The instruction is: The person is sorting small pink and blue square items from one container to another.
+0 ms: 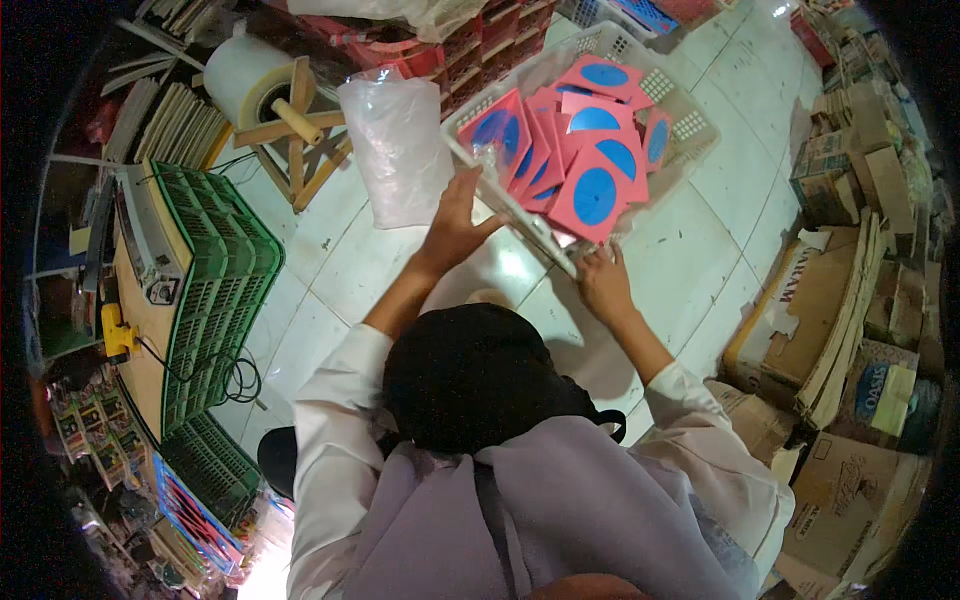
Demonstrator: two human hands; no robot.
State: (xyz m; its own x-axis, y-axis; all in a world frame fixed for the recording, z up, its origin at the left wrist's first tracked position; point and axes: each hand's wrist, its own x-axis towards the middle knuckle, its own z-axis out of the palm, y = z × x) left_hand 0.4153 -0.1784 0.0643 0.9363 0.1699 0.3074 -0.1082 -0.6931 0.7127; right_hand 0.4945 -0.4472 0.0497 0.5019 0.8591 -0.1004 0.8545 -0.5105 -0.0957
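A white plastic crate (672, 205) stands in front of me on the floor. Several pink square packets (568, 150) with blue round centres lie loosely piled in it. At the crate's near left wall is my left hand (452, 228), its thumb and fingers spread against the side. My right hand (606, 285) has its fingers curled over the rim at the near corner, just below the packets. Part of the near wall is hard to make out in the glare.
A clear plastic bag (398, 150) stands left of the crate, near a large film roll (240, 85) on a wooden stand (297, 150). Green crates (215, 290) support a board with a yellow tool (117, 333). Cardboard boxes (800, 305) line the right side; red crates (475, 60) stand behind.
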